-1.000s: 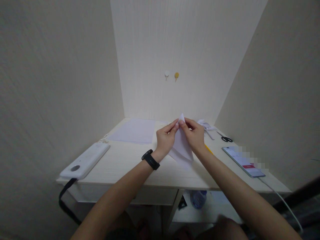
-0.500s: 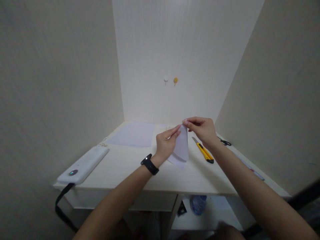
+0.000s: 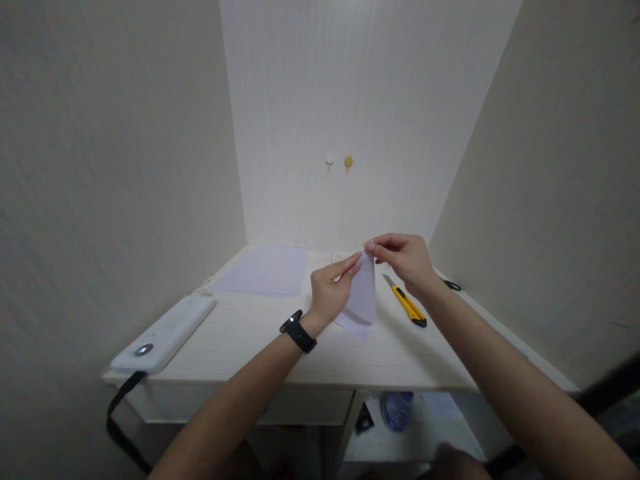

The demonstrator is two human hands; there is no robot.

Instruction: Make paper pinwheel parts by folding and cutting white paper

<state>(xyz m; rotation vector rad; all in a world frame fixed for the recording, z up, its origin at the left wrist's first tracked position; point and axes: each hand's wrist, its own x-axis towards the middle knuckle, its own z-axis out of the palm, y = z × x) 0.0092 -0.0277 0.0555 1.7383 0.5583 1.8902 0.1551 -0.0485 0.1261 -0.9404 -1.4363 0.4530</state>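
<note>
A folded sheet of white paper (image 3: 362, 293) is held up over the desk, its lower edge hanging in two layers near the surface. My left hand (image 3: 331, 288), with a black watch on the wrist, pinches the paper's upper left edge. At the top corner, the fingertips of my right hand (image 3: 400, 259) are closed on the same sheet. To the right of the paper, beneath my right hand, lies a yellow utility knife (image 3: 409, 307) with its blade out, pointing away from me.
More white paper (image 3: 265, 270) lies flat at the back left of the desk (image 3: 240, 347). A white device (image 3: 165, 333) with a black strap rests at the left edge. Black-handled scissors (image 3: 452, 285) lie partly hidden behind my right arm. Walls enclose three sides.
Both hands keep their pinch on the folded paper with hardly any motion. The whole view has shifted slightly.
</note>
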